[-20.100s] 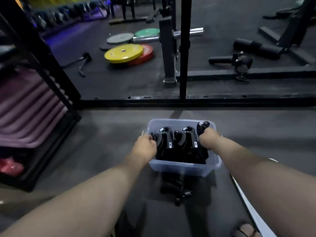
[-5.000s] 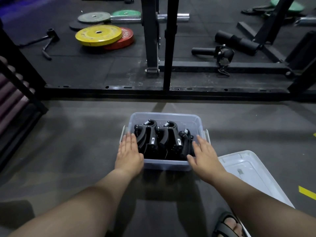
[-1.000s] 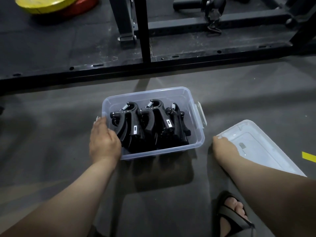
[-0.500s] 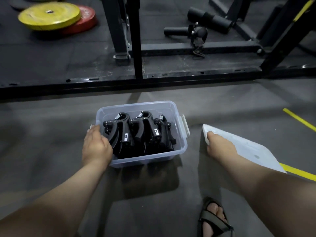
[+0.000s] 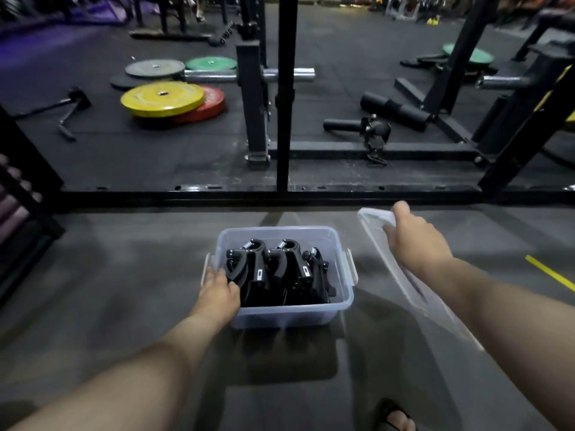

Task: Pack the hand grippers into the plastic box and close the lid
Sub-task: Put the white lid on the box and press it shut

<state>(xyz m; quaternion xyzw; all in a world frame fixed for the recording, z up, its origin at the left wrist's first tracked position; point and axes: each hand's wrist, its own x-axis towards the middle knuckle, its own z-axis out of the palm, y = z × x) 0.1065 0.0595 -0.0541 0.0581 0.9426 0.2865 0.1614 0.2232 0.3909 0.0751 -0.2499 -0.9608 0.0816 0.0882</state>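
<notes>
A clear plastic box sits on the grey floor in front of me, open at the top. Several black hand grippers stand packed inside it, springs upward. My left hand grips the box's left rim and side latch. My right hand holds the translucent lid by its far end. The lid is lifted off the floor, tilted on edge, to the right of the box and apart from it.
A black rack frame runs across the floor just beyond the box, with upright posts. Yellow and red weight plates lie at far left. A shelf unit stands at left. My sandalled foot is at the bottom right.
My right hand has taken hold of the lid and raised it off the floor, tilting it up beside the box. My left hand stays on the box's left side.
</notes>
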